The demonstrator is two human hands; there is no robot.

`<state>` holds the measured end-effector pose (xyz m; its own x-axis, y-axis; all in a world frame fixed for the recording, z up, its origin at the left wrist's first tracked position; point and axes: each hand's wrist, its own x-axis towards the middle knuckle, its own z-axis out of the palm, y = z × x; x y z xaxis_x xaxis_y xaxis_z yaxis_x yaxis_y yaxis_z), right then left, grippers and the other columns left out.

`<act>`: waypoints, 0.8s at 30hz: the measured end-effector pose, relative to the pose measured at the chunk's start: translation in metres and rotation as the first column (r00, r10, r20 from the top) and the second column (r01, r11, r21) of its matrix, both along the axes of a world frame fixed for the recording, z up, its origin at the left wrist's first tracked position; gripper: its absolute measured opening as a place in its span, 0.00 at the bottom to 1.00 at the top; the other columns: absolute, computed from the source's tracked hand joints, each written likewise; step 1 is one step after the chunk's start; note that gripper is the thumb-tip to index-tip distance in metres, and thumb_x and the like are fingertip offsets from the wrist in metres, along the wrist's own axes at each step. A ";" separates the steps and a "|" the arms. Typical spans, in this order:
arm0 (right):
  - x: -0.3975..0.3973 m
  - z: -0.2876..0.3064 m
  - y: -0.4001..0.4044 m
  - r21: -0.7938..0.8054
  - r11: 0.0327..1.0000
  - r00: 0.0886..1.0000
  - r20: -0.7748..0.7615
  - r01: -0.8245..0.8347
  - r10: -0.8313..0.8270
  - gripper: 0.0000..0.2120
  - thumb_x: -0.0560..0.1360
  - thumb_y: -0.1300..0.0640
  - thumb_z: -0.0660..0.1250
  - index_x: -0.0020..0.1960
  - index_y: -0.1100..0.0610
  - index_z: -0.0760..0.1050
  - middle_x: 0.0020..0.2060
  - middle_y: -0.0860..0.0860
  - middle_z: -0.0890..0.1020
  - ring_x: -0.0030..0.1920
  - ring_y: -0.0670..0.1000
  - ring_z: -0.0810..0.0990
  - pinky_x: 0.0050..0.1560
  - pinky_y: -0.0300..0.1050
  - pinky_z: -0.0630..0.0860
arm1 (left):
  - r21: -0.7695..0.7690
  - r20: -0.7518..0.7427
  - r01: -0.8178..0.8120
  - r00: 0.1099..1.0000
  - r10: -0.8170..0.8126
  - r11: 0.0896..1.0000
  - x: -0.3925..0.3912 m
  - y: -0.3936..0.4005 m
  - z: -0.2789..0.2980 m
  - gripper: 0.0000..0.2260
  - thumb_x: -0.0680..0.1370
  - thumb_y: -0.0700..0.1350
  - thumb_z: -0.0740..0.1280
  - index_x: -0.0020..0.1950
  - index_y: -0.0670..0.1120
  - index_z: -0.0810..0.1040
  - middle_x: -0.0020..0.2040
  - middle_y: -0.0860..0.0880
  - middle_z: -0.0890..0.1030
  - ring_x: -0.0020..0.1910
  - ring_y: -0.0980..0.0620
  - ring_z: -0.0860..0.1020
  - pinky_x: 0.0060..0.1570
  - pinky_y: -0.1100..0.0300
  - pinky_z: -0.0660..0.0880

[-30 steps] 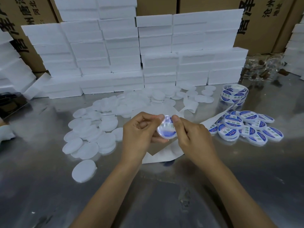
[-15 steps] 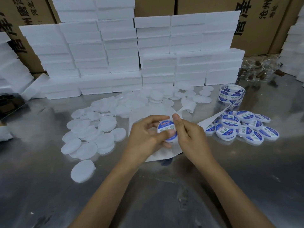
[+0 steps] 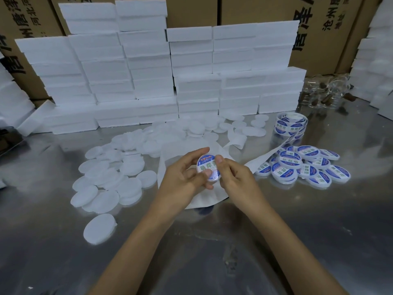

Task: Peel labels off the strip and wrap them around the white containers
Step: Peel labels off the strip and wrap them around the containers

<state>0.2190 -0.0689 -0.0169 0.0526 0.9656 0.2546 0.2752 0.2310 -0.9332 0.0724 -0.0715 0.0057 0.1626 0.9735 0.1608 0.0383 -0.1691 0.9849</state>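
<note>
A round white container point(image 3: 207, 167) with a blue-and-white label on its face is held above the metal table point(image 3: 297, 220). My left hand point(image 3: 182, 177) grips it from the left, thumb on its lower edge. My right hand point(image 3: 236, 177) pinches its right edge, thumb pressing on the label. A roll of labels point(image 3: 290, 125) stands at the back right, and its spent backing strip point(image 3: 263, 155) trails toward my hands. Several plain white containers point(image 3: 110, 177) lie scattered at the left. A heap of labelled containers point(image 3: 302, 165) lies at the right.
Stacks of white foam boxes point(image 3: 148, 81) line the back of the table, with brown cartons point(image 3: 319, 28) behind them. A clear plastic bag point(image 3: 325, 92) lies at the back right. A white paper sheet point(image 3: 204, 194) lies under my hands.
The container has turned from edge-on to face-up, so its label now shows. Both hands stayed together near the table's middle, fingers shifting around its rim.
</note>
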 end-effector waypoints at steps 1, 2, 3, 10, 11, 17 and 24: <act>0.000 0.000 0.000 -0.012 1.000 1.000 -0.015 -0.012 0.012 0.18 0.83 0.46 0.56 0.38 0.50 0.75 0.21 0.39 0.71 0.26 0.39 0.71 0.31 0.30 0.65 | 0.006 -0.002 0.016 1.000 -0.016 1.000 0.000 -0.001 0.000 0.21 0.77 0.33 0.70 0.67 0.50 0.78 0.55 0.50 0.84 0.42 0.52 0.84 0.49 0.54 0.83; 0.000 -0.001 0.001 -0.032 0.999 0.999 -0.038 -0.020 0.019 0.19 0.83 0.45 0.56 0.38 0.52 0.74 0.21 0.39 0.71 0.25 0.40 0.70 0.30 0.31 0.64 | 0.007 0.000 0.036 0.999 -0.036 0.999 -0.001 -0.001 0.001 0.23 0.76 0.31 0.70 0.68 0.51 0.77 0.56 0.51 0.84 0.45 0.53 0.85 0.48 0.58 0.82; 0.000 -0.002 0.002 -0.063 0.998 0.997 -0.076 -0.013 0.008 0.21 0.83 0.45 0.56 0.38 0.54 0.74 0.22 0.40 0.70 0.24 0.40 0.68 0.30 0.31 0.63 | 0.009 -0.004 0.056 0.998 -0.056 0.998 -0.002 -0.001 0.001 0.26 0.75 0.30 0.70 0.69 0.53 0.76 0.57 0.52 0.84 0.48 0.55 0.84 0.47 0.63 0.80; 0.040 -0.002 0.018 -0.452 0.869 0.659 -0.593 0.203 -0.463 0.20 0.84 0.45 0.54 0.39 0.55 0.70 0.27 0.49 0.72 0.22 0.45 0.63 0.22 0.36 0.60 | 0.202 -0.121 -0.071 0.988 0.096 0.977 -0.003 -0.003 0.002 0.25 0.77 0.28 0.62 0.67 0.52 0.76 0.60 0.53 0.81 0.52 0.55 0.83 0.52 0.66 0.78; 0.049 -0.002 0.019 -0.471 0.865 0.573 -0.666 0.175 -0.478 0.20 0.85 0.46 0.53 0.40 0.56 0.70 0.28 0.50 0.71 0.24 0.45 0.63 0.22 0.36 0.60 | 0.215 -0.089 -0.092 0.990 0.113 0.972 -0.003 -0.002 0.002 0.23 0.77 0.27 0.61 0.63 0.50 0.79 0.57 0.52 0.82 0.51 0.53 0.83 0.51 0.65 0.79; 0.075 -0.004 0.019 -0.475 0.873 0.371 -0.795 0.111 -0.480 0.18 0.85 0.49 0.52 0.51 0.60 0.75 0.32 0.50 0.69 0.28 0.46 0.62 0.29 0.37 0.62 | 0.257 0.010 -0.160 0.987 0.163 0.953 -0.009 0.006 -0.005 0.20 0.77 0.24 0.56 0.47 0.43 0.84 0.41 0.46 0.85 0.41 0.48 0.83 0.43 0.61 0.81; 0.067 -0.002 0.016 -0.436 0.897 0.470 -0.779 0.069 -0.415 0.16 0.84 0.51 0.56 0.59 0.61 0.76 0.30 0.50 0.70 0.28 0.46 0.64 0.31 0.38 0.62 | 0.301 -0.074 -0.430 0.880 0.470 0.851 -0.047 0.025 -0.004 0.18 0.76 0.30 0.58 0.46 0.47 0.83 0.41 0.53 0.85 0.40 0.58 0.80 0.43 0.70 0.75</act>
<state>0.2859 -0.0530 -0.0190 0.3157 0.8830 -0.3474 -0.6755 -0.0480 -0.7358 0.0251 -0.0468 0.0019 -0.2423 0.8679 0.4336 0.3076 -0.3552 0.8827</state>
